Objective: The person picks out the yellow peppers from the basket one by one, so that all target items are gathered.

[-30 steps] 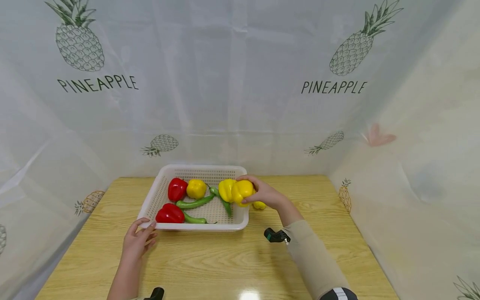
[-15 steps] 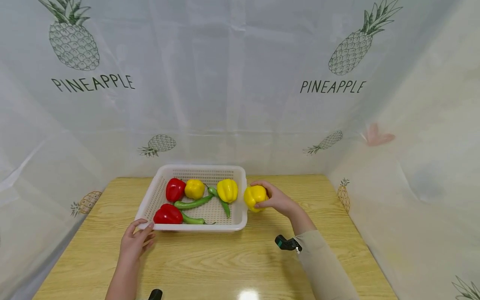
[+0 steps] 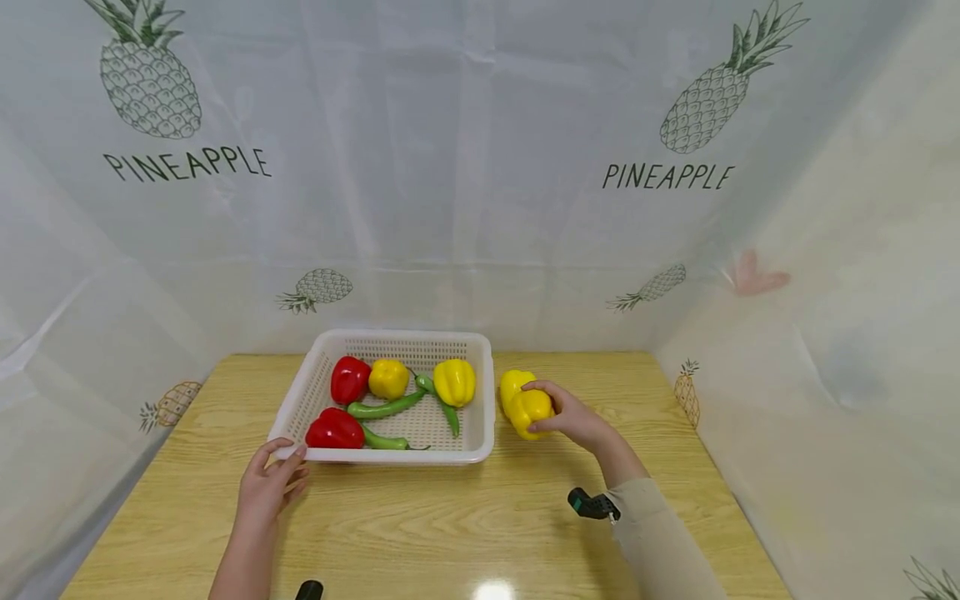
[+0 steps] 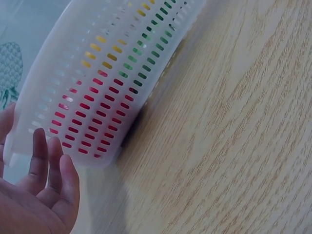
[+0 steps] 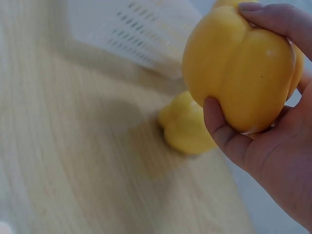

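My right hand (image 3: 573, 417) holds a yellow bell pepper (image 3: 531, 412) just right of the basket; in the right wrist view, the thumb and fingers curl round this pepper (image 5: 239, 73). Behind it a second yellow bell pepper (image 3: 513, 385) rests on the table, partly covered. My left hand (image 3: 262, 483) grips the near left corner of the white plastic basket (image 3: 480, 455), some fingers against the outer wall. Inside the basket lie two red bell peppers (image 3: 335, 429), a small yellow bell pepper (image 3: 388, 379), a larger yellow bell pepper (image 3: 454, 383) and several long green chili peppers (image 3: 386, 408).
The wooden table (image 3: 420, 533) extends in front of the basket and to its right. A white curtain (image 3: 480, 208) printed with pineapples hangs behind and at both sides, close to the basket's far edge.
My right hand has carried the yellow bell pepper from over the basket's right rim to the right and nearer to me. This uncovers more of the pepper on the table. The left hand keeps its place.
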### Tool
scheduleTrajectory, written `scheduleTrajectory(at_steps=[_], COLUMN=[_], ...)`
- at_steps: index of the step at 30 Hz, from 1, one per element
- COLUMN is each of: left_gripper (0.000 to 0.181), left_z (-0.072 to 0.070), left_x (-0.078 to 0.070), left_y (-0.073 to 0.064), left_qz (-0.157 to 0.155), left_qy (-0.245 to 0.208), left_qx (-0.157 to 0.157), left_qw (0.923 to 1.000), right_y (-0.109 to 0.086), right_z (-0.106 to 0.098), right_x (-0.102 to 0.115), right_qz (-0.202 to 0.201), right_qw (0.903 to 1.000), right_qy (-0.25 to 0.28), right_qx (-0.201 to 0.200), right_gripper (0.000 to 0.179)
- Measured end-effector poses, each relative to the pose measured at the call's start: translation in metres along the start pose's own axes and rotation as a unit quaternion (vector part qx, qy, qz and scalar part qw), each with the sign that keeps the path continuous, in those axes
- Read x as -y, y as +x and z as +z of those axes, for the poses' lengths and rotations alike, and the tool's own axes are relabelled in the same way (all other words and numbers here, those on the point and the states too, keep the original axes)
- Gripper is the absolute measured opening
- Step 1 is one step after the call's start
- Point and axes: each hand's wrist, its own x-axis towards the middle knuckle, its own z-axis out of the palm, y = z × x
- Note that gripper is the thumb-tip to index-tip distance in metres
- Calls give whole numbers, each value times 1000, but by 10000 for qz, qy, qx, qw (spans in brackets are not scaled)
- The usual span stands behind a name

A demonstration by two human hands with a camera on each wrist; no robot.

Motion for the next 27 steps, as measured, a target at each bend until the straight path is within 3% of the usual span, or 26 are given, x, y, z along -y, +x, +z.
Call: scheduleTrajectory(at_steps=[9, 27], left_gripper=[37, 37], left_z=[-1, 1], left_x=[-2, 2], left_y=[1, 2], left_qz=[-14, -64], left_qy=[161, 242], left_qx=[-69, -172], left_qw=[9998, 9995], right_y=[-9, -16], right_z=[-1, -4], right_x=[-25, -52], right_qz=[222, 618], right_qw=[9997, 9959], right_qy=[-19, -149], right_qx=[52, -647], right_gripper=[63, 69])
